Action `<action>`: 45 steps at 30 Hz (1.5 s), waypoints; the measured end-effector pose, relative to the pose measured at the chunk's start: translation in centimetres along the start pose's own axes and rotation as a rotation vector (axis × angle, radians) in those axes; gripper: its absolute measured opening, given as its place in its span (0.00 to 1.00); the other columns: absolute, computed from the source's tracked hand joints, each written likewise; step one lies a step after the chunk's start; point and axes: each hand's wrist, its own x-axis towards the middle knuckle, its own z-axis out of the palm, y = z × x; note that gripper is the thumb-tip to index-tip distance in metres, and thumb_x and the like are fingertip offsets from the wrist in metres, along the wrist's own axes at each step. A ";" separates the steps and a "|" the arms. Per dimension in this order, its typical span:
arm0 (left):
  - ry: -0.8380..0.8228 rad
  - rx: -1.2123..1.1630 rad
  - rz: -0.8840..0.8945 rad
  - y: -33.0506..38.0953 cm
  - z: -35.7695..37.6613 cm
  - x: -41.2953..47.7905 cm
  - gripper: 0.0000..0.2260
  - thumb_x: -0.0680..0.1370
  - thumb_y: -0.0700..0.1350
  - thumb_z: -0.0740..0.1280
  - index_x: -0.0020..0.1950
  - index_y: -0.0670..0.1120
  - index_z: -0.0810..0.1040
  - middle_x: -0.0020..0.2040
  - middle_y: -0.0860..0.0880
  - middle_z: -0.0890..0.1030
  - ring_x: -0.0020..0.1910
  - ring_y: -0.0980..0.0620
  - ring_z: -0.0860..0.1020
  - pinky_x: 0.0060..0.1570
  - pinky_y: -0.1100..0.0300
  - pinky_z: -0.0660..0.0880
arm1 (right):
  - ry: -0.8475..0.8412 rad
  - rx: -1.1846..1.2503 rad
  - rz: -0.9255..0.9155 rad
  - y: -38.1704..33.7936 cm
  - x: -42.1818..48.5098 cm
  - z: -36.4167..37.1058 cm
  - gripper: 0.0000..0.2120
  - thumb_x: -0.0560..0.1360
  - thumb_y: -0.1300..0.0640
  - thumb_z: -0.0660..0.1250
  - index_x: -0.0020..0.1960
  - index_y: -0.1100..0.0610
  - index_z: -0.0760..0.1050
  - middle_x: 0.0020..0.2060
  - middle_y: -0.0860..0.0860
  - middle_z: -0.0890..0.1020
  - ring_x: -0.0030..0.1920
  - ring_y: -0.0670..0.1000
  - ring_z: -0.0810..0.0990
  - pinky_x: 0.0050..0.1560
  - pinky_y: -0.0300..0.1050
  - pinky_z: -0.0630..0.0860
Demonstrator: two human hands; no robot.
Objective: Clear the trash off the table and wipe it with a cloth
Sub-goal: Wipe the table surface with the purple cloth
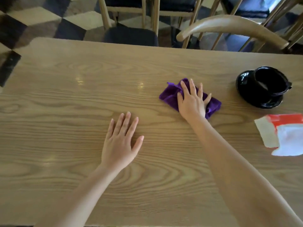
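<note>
A crumpled purple cloth point(170, 94) lies on the wooden table point(65, 99), right of the middle. My right hand point(191, 100) presses flat on the cloth with straight, spread fingers and covers its centre. My left hand point(121, 141) rests palm down on the bare wood, nearer to me and to the left of the cloth, holding nothing. At the right edge of the view lies a red and white paper wrapper point(283, 133) with a white napkin on it.
A black cup on a black saucer point(262, 87) stands at the far right of the table. Wooden chairs point(229, 28) with dark seats line the far side. A checkered floor shows beyond the table's left corner.
</note>
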 end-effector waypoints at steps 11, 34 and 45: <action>0.008 0.011 -0.009 -0.1 0.6 0.2 0.27 0.79 0.60 0.50 0.76 0.51 0.58 0.77 0.49 0.56 0.77 0.50 0.53 0.74 0.49 0.51 | -0.034 0.014 -0.202 -1.1 13.3 -1.8 0.23 0.81 0.45 0.48 0.75 0.46 0.54 0.78 0.49 0.51 0.77 0.59 0.45 0.70 0.72 0.41; -0.188 -0.469 0.081 -0.2 -2.8 0.3 0.21 0.82 0.47 0.55 0.75 0.48 0.60 0.76 0.45 0.62 0.77 0.47 0.54 0.74 0.52 0.45 | -0.193 -0.022 -0.087 -6.0 -24.4 1.7 0.26 0.73 0.46 0.54 0.71 0.47 0.66 0.71 0.47 0.69 0.72 0.55 0.68 0.66 0.66 0.64; -0.479 -0.518 0.182 2.8 -5.8 -3.5 0.25 0.75 0.48 0.68 0.71 0.46 0.67 0.63 0.44 0.75 0.65 0.45 0.70 0.61 0.61 0.63 | -0.194 0.155 0.189 -1.5 -26.3 -2.7 0.28 0.78 0.53 0.59 0.75 0.49 0.54 0.70 0.49 0.67 0.73 0.54 0.58 0.70 0.52 0.55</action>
